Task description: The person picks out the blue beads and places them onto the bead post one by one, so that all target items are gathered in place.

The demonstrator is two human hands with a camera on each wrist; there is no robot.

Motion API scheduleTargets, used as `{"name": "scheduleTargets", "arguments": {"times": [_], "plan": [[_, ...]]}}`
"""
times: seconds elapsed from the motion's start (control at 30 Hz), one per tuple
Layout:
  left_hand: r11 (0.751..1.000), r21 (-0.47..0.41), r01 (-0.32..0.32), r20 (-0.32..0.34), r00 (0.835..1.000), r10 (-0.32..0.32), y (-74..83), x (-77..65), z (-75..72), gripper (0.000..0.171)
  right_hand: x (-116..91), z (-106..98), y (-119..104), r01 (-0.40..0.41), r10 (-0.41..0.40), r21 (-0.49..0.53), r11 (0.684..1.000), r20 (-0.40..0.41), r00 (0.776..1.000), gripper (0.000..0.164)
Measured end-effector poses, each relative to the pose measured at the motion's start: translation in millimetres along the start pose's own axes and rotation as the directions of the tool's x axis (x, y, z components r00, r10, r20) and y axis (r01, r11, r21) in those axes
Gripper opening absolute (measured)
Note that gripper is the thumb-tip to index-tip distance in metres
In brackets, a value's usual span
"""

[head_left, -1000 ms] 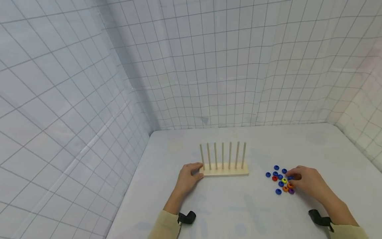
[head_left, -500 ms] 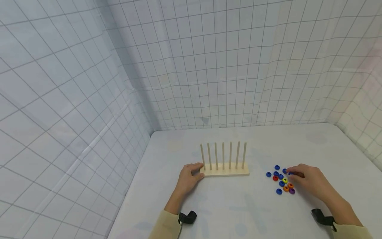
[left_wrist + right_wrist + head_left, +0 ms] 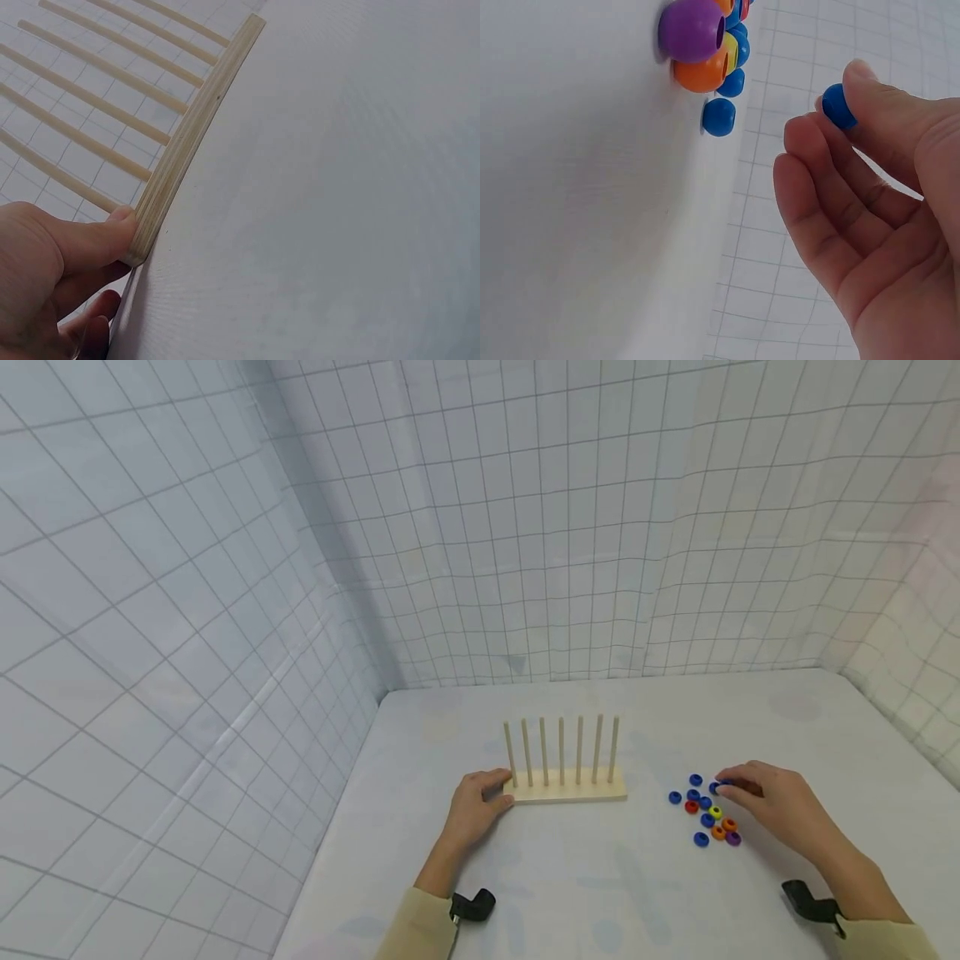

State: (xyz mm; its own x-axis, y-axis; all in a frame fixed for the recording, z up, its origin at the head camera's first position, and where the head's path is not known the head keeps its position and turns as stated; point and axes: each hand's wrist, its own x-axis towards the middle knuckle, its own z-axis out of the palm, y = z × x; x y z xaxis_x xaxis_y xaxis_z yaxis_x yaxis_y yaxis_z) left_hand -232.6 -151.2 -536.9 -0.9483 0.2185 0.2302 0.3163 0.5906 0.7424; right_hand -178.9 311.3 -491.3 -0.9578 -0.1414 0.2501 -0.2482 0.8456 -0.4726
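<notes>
A pale wooden rack point(image 3: 566, 792) with a row of several upright pegs stands on the table. Its left end is pinched by my left hand point(image 3: 471, 812), the thumb on one side as the left wrist view shows. Between thumb and fingertips of my right hand point(image 3: 782, 806) is a blue bead point(image 3: 838, 106), held above the tabletop. Below and left of that hand lie loose beads, among them a purple bead point(image 3: 733, 838), a yellow bead point(image 3: 716, 812), a red bead point(image 3: 692, 807), two orange ones and several blue. The rack's pegs carry no beads.
The white table point(image 3: 615, 877) meets a grid-patterned cloth wall point(image 3: 525, 568) at the back. Similar cloth point(image 3: 165, 652) hangs close along the left side. The bead cluster sits to the right of the rack, with a stretch of tabletop between them.
My right hand has picked a blue bead out of the cluster and moved it up and slightly away from me. The left hand and the rack have stayed in place.
</notes>
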Motion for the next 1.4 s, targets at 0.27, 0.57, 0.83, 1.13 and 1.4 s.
{"name": "scheduleTargets", "arguments": {"times": [0.27,0.57,0.83,1.13,1.4], "plan": [[1.0,-0.009,-0.012,-0.037,0.999,0.012,2.4,0.0,2.1,0.041,5,-2,-10,0.025,-0.024,0.01,1.0,-0.058,0.998,0.025],[1.0,-0.015,0.009,-0.054,0.998,-0.01,6.0,-2.2,1.9,0.039,8,-3,-22,0.043,-0.038,0.047,0.998,-0.101,0.994,0.026],[1.0,-0.015,0.006,-0.056,0.998,-0.007,1.8,-1.3,4.8,0.04,13,2,-34,0.042,-0.034,0.078,0.996,-0.096,0.995,0.027],[1.0,-0.013,0.019,-0.05,0.999,-0.02,1.3,-1.9,6.3,0.039,21,3,-49,0.078,-0.069,0.062,0.995,-0.142,0.987,0.027],[1.0,-0.02,0.017,-0.04,0.999,-0.018,4.8,-2.5,5.3,0.04,26,4,-61,0.109,-0.097,0.067,0.992,-0.154,0.983,0.027]]}}
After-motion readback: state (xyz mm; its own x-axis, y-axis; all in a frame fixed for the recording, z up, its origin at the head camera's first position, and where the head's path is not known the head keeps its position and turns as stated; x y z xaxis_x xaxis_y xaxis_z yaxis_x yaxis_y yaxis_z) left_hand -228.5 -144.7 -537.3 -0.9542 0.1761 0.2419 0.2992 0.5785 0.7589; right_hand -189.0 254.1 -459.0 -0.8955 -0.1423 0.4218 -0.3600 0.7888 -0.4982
